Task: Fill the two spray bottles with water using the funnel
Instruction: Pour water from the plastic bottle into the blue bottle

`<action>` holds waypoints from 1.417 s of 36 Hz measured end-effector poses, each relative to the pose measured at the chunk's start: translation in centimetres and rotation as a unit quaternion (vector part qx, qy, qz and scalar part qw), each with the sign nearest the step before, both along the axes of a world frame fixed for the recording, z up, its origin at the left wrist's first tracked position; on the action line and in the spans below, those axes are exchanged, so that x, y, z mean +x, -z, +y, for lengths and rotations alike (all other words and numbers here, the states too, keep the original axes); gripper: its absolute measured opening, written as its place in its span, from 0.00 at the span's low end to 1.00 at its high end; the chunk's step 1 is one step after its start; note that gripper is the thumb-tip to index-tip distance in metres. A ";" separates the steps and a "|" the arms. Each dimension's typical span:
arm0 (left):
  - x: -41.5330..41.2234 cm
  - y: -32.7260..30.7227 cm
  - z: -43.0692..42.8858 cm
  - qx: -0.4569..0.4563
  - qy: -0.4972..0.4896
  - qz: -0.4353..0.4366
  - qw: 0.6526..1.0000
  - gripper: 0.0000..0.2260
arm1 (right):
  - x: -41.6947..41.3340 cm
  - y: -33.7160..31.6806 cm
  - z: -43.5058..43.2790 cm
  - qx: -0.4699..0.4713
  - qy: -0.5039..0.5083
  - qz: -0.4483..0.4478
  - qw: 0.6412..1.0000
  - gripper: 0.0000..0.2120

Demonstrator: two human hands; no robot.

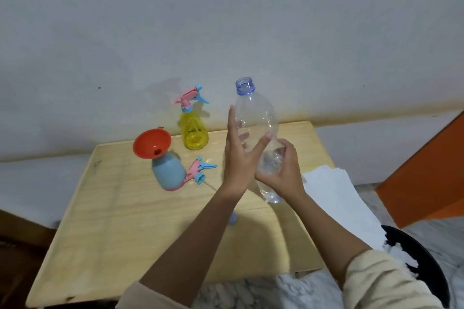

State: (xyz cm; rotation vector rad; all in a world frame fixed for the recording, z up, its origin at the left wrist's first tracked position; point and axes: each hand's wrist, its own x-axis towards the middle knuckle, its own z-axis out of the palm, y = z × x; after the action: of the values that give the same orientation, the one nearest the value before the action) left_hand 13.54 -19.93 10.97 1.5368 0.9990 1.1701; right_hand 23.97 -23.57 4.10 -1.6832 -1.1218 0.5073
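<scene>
Light's pretty flat and kinda dim, with a cool grey cast over the wall [226,20]. It seems to come from the right: the yellow spray bottle [193,133] throws a faint shadow left onto the wall, and a soft dark patch sits on the worktop [113,233] between the forearms [190,241]. Small glints on the clear bottle [258,118], no harsh glare. Everything's a bit soft and smeary, and the wide lens bows the worktop edges.

Both forearms, bare below cream sleeves, reached forward and converged. The left hand [239,158] stood upright, fingers straight and thumb spread against a clear bottle [256,113]. The right hand [282,170] curled its fingers round the bottle's lower part.
</scene>
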 end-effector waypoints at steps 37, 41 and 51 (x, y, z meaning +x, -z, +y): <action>-7.2 1.8 -1.3 -0.303 -0.083 -0.389 0.866 0.30 | -5.3 -10.2 0.1 -0.278 -0.127 -0.487 0.818 0.49; -7.3 1.5 -1.3 -0.312 -0.081 -0.388 0.863 0.31 | -5.5 -10.7 0.2 -0.271 -0.124 -0.502 0.812 0.49; -7.0 0.5 -1.7 -0.312 -0.077 -0.422 0.848 0.30 | -5.6 -12.0 0.3 -0.262 -0.121 -0.524 0.801 0.49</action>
State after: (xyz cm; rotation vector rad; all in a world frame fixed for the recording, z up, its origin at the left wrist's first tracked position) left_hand 6.55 -21.59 10.43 0.3381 0.7616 1.2738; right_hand 18.38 -23.29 16.06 -2.4134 -2.1574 -0.0456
